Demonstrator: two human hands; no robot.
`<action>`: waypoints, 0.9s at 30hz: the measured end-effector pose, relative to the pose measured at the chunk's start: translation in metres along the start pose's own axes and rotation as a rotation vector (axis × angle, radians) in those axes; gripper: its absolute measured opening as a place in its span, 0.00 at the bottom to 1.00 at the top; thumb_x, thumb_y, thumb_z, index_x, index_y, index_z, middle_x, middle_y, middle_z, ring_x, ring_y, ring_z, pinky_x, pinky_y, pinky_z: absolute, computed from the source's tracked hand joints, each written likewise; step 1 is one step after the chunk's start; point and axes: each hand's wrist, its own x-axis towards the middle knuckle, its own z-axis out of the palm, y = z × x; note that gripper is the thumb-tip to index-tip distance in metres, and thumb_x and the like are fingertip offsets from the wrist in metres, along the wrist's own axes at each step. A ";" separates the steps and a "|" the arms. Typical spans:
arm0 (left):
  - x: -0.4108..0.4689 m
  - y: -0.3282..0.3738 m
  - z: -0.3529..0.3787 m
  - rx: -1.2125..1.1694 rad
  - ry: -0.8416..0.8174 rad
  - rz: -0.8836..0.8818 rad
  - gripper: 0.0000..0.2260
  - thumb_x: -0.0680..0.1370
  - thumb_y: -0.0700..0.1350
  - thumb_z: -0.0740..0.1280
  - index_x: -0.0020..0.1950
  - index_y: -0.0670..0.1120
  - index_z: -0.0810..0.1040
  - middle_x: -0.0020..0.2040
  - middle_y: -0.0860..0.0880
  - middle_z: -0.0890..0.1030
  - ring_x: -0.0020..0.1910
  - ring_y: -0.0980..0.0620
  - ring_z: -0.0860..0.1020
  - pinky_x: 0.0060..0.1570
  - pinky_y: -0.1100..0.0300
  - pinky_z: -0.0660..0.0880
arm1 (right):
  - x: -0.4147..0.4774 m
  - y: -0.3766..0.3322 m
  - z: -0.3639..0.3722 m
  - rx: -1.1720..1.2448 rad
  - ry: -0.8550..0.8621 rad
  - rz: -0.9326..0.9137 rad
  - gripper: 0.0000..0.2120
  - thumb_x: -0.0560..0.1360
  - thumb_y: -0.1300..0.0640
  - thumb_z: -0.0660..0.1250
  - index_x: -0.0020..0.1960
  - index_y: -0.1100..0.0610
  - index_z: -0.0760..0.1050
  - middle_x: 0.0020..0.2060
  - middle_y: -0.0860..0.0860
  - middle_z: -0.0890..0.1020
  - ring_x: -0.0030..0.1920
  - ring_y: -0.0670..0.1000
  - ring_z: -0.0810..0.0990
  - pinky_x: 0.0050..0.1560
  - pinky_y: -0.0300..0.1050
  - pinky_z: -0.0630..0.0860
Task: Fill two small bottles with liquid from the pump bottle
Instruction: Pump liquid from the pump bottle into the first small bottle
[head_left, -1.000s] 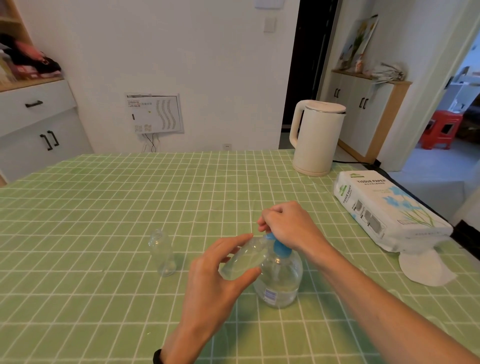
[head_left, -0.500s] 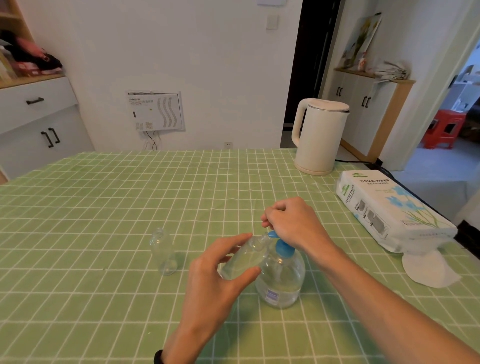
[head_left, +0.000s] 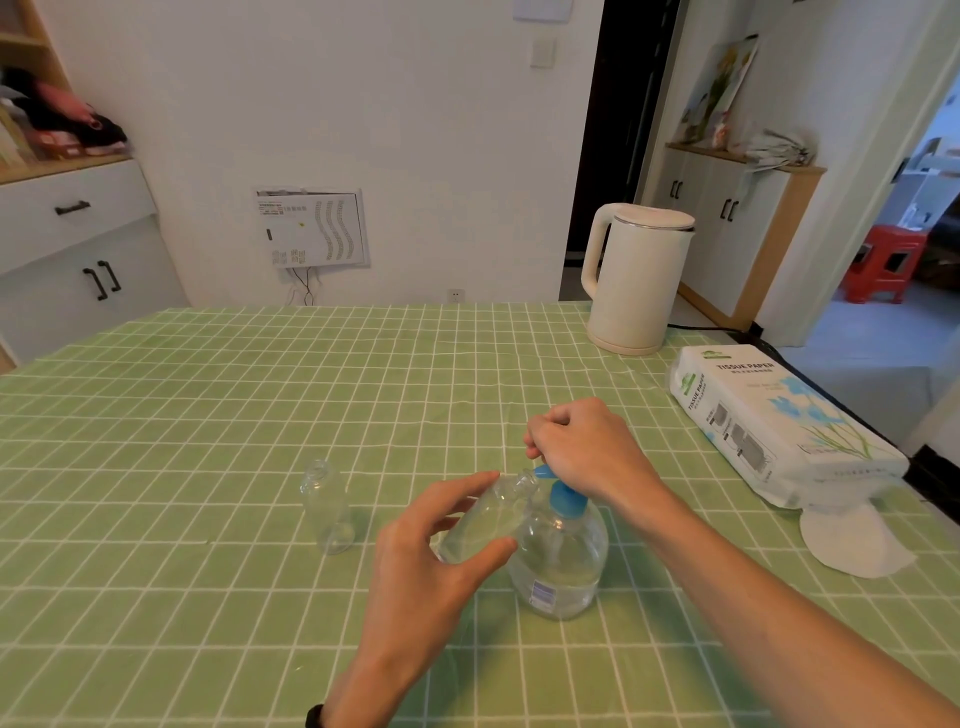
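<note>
A clear round pump bottle (head_left: 563, 561) with a blue pump head (head_left: 565, 498) stands on the green checked tablecloth (head_left: 208, 415). My right hand (head_left: 584, 449) rests curled on top of the pump head. My left hand (head_left: 426, 551) grips a small clear bottle (head_left: 485, 517), tilted so that its open mouth meets the blue spout. A second small clear bottle (head_left: 326, 506) stands upright and uncapped to the left, apart from both hands.
A white electric kettle (head_left: 634, 278) stands at the table's far right. A pack of tissue paper (head_left: 769, 421) lies along the right edge with a loose white tissue (head_left: 852, 543) in front of it. White cabinets stand at both sides of the room.
The view has shifted slightly. Both hands stay on the pump head and the tilted small bottle, almost in the same place.
</note>
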 end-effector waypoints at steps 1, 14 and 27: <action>0.000 0.000 0.000 0.000 0.001 -0.002 0.25 0.69 0.44 0.82 0.64 0.58 0.83 0.57 0.65 0.85 0.57 0.61 0.82 0.55 0.73 0.75 | 0.000 0.000 0.000 0.001 -0.001 0.002 0.18 0.80 0.53 0.64 0.55 0.66 0.86 0.53 0.61 0.89 0.58 0.65 0.87 0.62 0.65 0.83; 0.000 -0.003 0.005 -0.044 -0.005 -0.033 0.25 0.69 0.43 0.82 0.63 0.58 0.83 0.57 0.64 0.85 0.57 0.59 0.83 0.55 0.71 0.76 | 0.000 0.006 0.005 0.012 -0.003 0.007 0.16 0.79 0.55 0.64 0.52 0.65 0.86 0.50 0.60 0.90 0.56 0.64 0.87 0.62 0.66 0.84; 0.006 -0.019 0.002 -0.287 0.022 -0.133 0.23 0.74 0.32 0.76 0.65 0.51 0.81 0.60 0.56 0.86 0.60 0.56 0.84 0.60 0.62 0.80 | 0.001 0.003 0.002 0.086 -0.007 0.011 0.18 0.80 0.55 0.64 0.54 0.68 0.85 0.49 0.61 0.89 0.55 0.64 0.88 0.63 0.65 0.84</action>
